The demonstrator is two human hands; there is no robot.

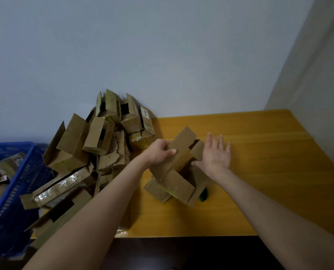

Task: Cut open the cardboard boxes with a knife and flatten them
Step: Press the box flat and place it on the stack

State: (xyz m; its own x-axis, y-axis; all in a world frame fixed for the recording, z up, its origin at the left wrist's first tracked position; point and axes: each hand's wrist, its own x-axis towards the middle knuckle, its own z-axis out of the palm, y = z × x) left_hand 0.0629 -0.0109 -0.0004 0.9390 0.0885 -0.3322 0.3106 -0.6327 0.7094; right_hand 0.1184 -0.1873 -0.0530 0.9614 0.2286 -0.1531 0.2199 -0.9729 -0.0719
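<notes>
A brown cardboard box (174, 172) with its flaps spread open lies tilted on the yellow table (269, 172), clear tape along its near flaps. My left hand (160, 152) grips its upper left side, fingers wrapped over the edge. My right hand (215, 154) is flat with fingers spread, its thumb side touching the box's right flap. A green object (203, 195), perhaps the knife's handle, peeks out from under the box's near right corner; most of it is hidden.
A heap of opened cardboard boxes (96, 149) covers the table's left side up to the wall. A blue plastic crate (16, 191) with more cardboard stands at far left. The table's front edge runs near my forearms.
</notes>
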